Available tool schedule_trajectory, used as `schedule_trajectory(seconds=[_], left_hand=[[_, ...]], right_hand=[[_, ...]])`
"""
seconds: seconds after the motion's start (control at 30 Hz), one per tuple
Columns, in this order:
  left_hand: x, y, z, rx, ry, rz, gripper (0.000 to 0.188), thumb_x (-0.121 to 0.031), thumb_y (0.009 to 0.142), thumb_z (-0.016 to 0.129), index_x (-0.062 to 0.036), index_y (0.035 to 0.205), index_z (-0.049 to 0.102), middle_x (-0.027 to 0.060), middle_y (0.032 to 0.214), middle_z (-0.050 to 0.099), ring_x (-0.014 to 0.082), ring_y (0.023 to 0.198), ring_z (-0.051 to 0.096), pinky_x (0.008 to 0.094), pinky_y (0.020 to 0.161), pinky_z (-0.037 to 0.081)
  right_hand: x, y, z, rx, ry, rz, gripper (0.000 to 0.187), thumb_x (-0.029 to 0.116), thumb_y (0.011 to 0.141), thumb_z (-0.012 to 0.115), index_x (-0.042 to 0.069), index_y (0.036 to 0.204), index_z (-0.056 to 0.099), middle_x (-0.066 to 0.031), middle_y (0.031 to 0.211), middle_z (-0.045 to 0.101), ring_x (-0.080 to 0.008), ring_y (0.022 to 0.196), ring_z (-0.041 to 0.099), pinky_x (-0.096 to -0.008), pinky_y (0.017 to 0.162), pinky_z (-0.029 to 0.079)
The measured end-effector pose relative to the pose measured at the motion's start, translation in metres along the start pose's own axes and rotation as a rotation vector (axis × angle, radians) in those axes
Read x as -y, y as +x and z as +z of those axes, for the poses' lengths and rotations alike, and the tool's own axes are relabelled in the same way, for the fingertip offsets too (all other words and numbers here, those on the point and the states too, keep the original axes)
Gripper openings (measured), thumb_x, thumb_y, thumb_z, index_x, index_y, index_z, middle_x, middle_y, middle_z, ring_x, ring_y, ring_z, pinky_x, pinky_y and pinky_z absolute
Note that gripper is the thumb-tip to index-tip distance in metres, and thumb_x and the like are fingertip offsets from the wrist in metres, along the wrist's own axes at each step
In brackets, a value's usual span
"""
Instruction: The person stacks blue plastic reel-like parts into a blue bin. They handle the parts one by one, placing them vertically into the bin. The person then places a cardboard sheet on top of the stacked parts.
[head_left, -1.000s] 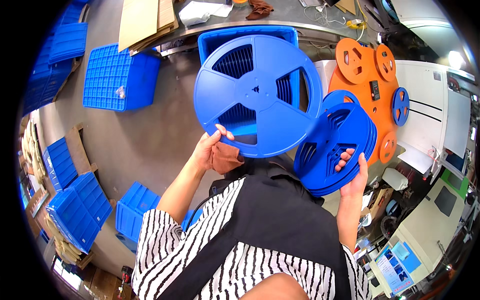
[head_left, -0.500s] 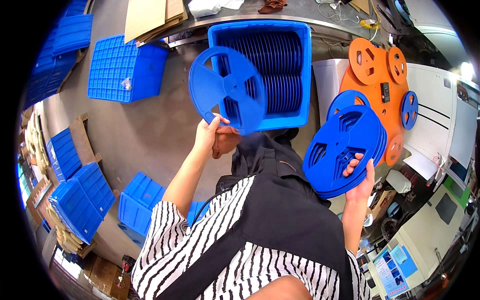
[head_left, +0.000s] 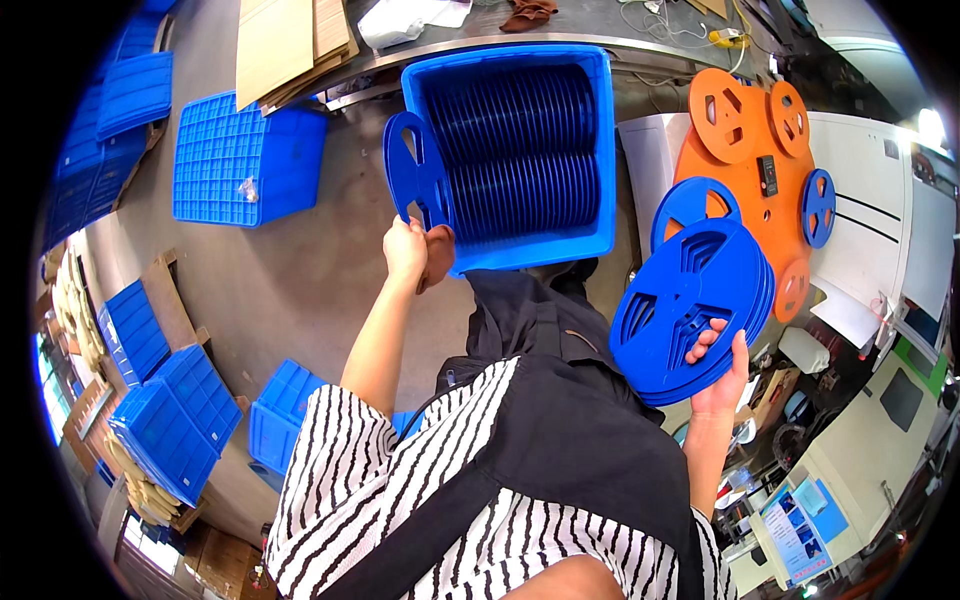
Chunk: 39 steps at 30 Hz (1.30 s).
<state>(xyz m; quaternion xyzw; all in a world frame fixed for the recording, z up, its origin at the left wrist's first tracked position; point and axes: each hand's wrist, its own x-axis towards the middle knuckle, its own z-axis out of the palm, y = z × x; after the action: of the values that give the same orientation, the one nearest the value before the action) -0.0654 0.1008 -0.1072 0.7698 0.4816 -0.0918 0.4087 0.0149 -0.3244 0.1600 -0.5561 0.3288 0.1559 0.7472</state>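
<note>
My left hand [head_left: 405, 252] is closed on the lower rim of a single blue plastic reel [head_left: 428, 182], which stands tilted nearly edge-on at the left side of a blue bin [head_left: 606, 190]. Against the same palm is a bunched brown cloth [head_left: 438, 262]. Rows of blue reels [head_left: 522, 192] stand on edge inside the bin. At the right, my right hand [head_left: 724, 388] grips a stack of several blue reels [head_left: 682, 290], its fingers through a cutout and its thumb along the outer edge.
An orange round rack [head_left: 745, 190] with orange and blue reels around it stands at the right, before a white cabinet [head_left: 860, 190]. A metal-edged table [head_left: 480, 36] runs behind the bin, with cardboard sheets [head_left: 283, 50] at its left. A blue crate [head_left: 215, 165] sits on the floor.
The single reel in my left hand has turned from facing me to nearly edge-on and shifted left, uncovering more of the bin. My right hand keeps hold of the stack, nearly still.
</note>
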Motion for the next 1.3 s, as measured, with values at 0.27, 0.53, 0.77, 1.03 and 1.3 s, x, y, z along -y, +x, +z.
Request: schedule_trajectory(seconds=[0.27, 0.53, 0.77, 1.03, 1.3], left_hand=[[-0.035, 0.041, 0.010, -0.069, 0.193, -0.002, 0.030, -0.022, 0.097, 0.048, 0.0046, 0.104, 0.060, 0.0275, 0.099, 0.067, 0.0425, 0.101, 0.064, 0.0485, 0.087, 0.050], [-0.056, 0.075, 0.021, 0.141, -0.044, -0.028, 0.020, -0.019, 0.096, 0.053, -0.0030, 0.105, 0.062, 0.0144, 0.090, 0.069, 0.0271, 0.084, 0.067, 0.0392, 0.077, 0.052], [-0.015, 0.081, 0.040, 0.267, -0.130, -0.045, 0.030, -0.025, 0.095, 0.060, -0.0091, 0.120, 0.057, 0.0126, 0.096, 0.067, 0.0238, 0.083, 0.065, 0.0395, 0.073, 0.052], [0.042, 0.040, 0.052, 0.232, 0.113, 0.000, 0.083, -0.028, 0.079, 0.076, -0.0089, 0.149, 0.034, 0.0204, 0.132, 0.055, 0.0319, 0.117, 0.058, 0.0398, 0.096, 0.049], [-0.033, -0.067, 0.018, 0.299, 0.184, 0.682, 0.066, -0.013, 0.080, 0.072, -0.0156, 0.141, 0.046, 0.0107, 0.150, 0.040, 0.0322, 0.108, 0.064, 0.0388, 0.085, 0.055]], right_hand=[[-0.003, 0.000, -0.005, -0.017, 0.032, -0.008, 0.040, 0.039, 0.099, 0.051, 0.001, 0.112, 0.059, -0.0101, 0.083, 0.066, -0.0180, 0.066, 0.062, -0.0312, 0.059, 0.051], [-0.005, -0.007, -0.008, -0.040, 0.004, -0.015, 0.040, 0.038, 0.100, 0.050, 0.001, 0.112, 0.058, -0.0113, 0.084, 0.067, -0.0180, 0.065, 0.063, -0.0310, 0.059, 0.052], [-0.003, -0.010, -0.005, -0.034, -0.035, -0.036, 0.041, 0.037, 0.101, 0.048, 0.000, 0.116, 0.057, -0.0115, 0.086, 0.067, -0.0181, 0.068, 0.064, -0.0315, 0.062, 0.054], [0.007, -0.006, 0.004, 0.033, -0.023, -0.105, 0.048, 0.046, 0.102, 0.043, 0.001, 0.115, 0.054, -0.0037, 0.078, 0.056, -0.0129, 0.066, 0.052, -0.0279, 0.061, 0.043], [0.036, 0.011, -0.001, 0.453, 0.343, -0.193, 0.051, 0.049, 0.101, 0.047, 0.001, 0.116, 0.052, 0.0014, 0.069, 0.040, -0.0072, 0.054, 0.037, -0.0231, 0.051, 0.032]])
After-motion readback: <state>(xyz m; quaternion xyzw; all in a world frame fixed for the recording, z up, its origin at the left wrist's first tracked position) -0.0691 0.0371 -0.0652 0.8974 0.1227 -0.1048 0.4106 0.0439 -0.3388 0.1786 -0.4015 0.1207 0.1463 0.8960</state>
